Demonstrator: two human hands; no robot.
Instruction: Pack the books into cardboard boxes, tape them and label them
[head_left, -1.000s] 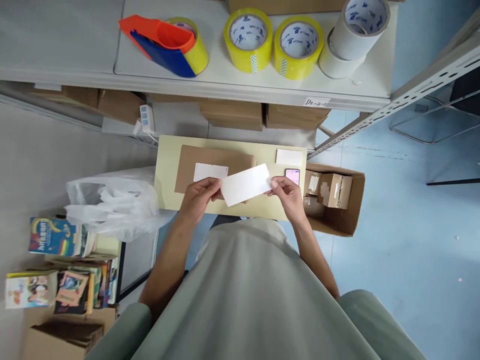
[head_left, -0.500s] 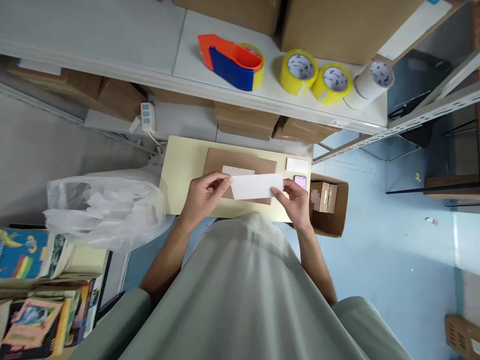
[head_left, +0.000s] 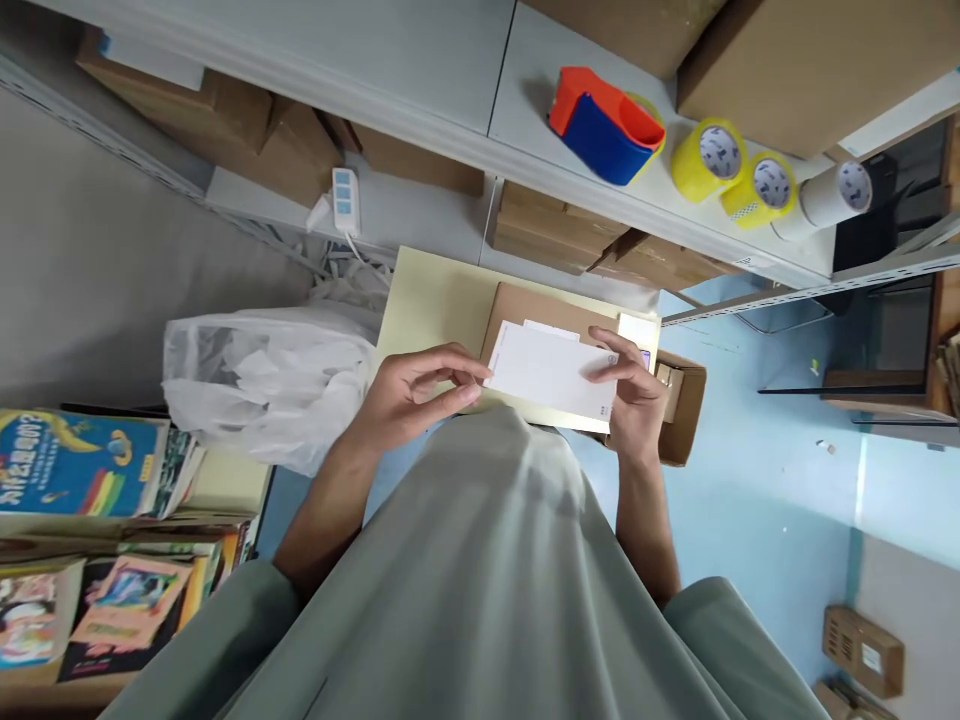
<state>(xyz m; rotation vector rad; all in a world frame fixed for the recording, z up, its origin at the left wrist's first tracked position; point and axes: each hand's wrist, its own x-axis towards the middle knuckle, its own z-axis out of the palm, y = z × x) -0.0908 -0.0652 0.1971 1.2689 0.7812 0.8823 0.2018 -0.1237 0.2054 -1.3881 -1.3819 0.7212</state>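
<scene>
A white paper label (head_left: 551, 372) with small dark print at its right end is held between my hands, above a flat brown cardboard piece (head_left: 517, 302). My right hand (head_left: 636, 395) grips its right end, with fingers across the top face and the thumb hidden. At the lower left corner of the label, my left hand (head_left: 416, 395) has its thumb and index fingertip close together in a pinch. Behind the label, another white paper (head_left: 553, 329) shows only its upper edge. Underneath lies a pale yellow tabletop (head_left: 431, 300).
A white pad (head_left: 636, 328) and part of a phone (head_left: 646, 356) are at the table's right. Beside it stands an open carton (head_left: 694, 410). A plastic bag (head_left: 262, 385) hangs at left. The shelf above bears a tape dispenser (head_left: 606, 135) and tape rolls (head_left: 705, 160).
The label has turned from a narrow, tilted strip to a broad face with print showing. My right fingers now lie over its top. The view has shifted, so the surroundings sit farther right.
</scene>
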